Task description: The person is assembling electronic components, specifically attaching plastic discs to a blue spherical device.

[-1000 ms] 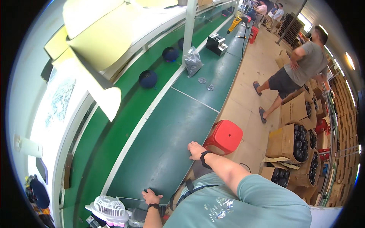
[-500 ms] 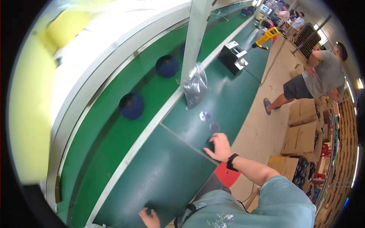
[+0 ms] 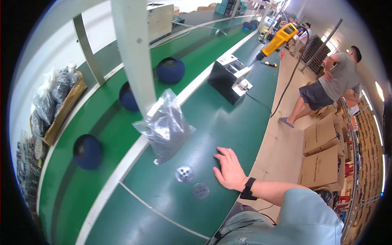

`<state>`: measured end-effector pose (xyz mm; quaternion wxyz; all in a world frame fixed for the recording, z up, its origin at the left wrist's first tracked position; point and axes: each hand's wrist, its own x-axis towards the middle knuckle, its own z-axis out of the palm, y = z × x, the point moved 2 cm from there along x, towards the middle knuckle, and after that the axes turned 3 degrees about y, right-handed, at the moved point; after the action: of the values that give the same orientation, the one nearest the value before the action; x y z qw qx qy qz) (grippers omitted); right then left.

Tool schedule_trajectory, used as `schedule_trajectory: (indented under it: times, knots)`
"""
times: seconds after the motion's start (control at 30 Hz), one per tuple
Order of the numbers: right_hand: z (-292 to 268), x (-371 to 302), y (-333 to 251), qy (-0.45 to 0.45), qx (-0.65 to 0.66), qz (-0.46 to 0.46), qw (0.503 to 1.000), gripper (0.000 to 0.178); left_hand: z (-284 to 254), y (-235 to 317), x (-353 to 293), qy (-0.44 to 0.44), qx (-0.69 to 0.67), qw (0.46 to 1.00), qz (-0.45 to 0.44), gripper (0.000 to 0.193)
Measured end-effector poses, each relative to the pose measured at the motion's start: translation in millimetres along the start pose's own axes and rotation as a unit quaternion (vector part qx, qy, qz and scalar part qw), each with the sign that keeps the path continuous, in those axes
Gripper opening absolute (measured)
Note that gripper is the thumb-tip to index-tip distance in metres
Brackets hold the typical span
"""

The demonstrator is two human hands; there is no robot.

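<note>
My right hand (image 3: 230, 171), a black band on its wrist, hovers over or rests on the green worktable (image 3: 171, 208); which of the two I cannot tell. Its fingers are apart and nothing shows in them. Just left of it lie two small round discs: a shiny one with dark spots (image 3: 184, 173) and a duller, see-through one (image 3: 201, 190). Farther off, a clear plastic bag (image 3: 165, 130) of dark contents leans at the table's left edge. My left hand is out of sight.
Dark blue round shells (image 3: 88, 152) sit on the green conveyor (image 3: 61, 185) at left, beside a pale post (image 3: 132, 53). Ahead are a black box-shaped device (image 3: 228, 79) and a yellow power tool (image 3: 277, 41) with a cord. A person (image 3: 335, 77) stands right, near cartons (image 3: 320, 167).
My view has shifted forward along the table, so the bag and discs appear nearer. My right hand has moved forward beside the discs. My left hand has left the view.
</note>
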<state>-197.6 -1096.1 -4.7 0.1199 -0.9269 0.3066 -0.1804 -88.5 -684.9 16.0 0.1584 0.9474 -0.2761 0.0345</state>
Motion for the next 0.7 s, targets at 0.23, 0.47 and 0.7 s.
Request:
schedule_trajectory:
  times: [0.23,0.47,0.7]
  knots:
    - [-2,-8,9,0.079,0.073,-0.072,0.992,0.043,7,6,-31,0.109,-0.01,0.994,0.009,0.033]
    - [-38,-138,80,0.076,0.313,-0.239,0.916,0.02,-6,40,-161,0.145,-0.162,0.976,-0.024,0.012]
    - [-10,-374,195,-0.581,0.293,0.112,0.751,0.008,48,67,-261,-0.289,-0.24,0.889,-0.263,0.017]
